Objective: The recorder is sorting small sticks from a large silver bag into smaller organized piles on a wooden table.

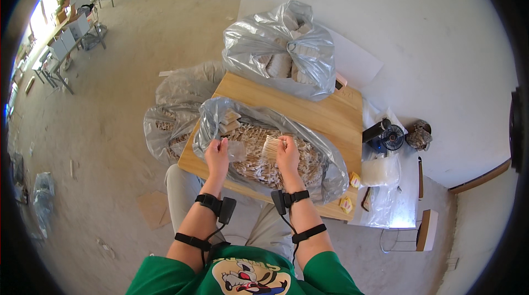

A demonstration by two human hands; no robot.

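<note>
A large grey plastic bag (pixel 205 114) lies open on the wooden table (pixel 325 118), full of loose cotton swabs (pixel 259 172) with thin wooden sticks. Over its left side, my left hand (pixel 217 154) pinches a small clear plastic pouch (pixel 237 151), which looks empty. My right hand (pixel 287 153) is closed around a bundle of cotton swabs (pixel 270 148), held side by side above the pile. A small gap separates the pouch from the bundle. Several neat packs of swabs (pixel 230 120) rest at the bag's far left end.
A tied grey bag (pixel 279 50) with pale bundles sits on the table's far end. More filled bags (pixel 171 130) stand at its left. On the right, a small black fan (pixel 392 137) and a clear pack (pixel 380 171) rest on a side surface. Small yellow-and-white packets (pixel 346 204) lie at the table's right edge.
</note>
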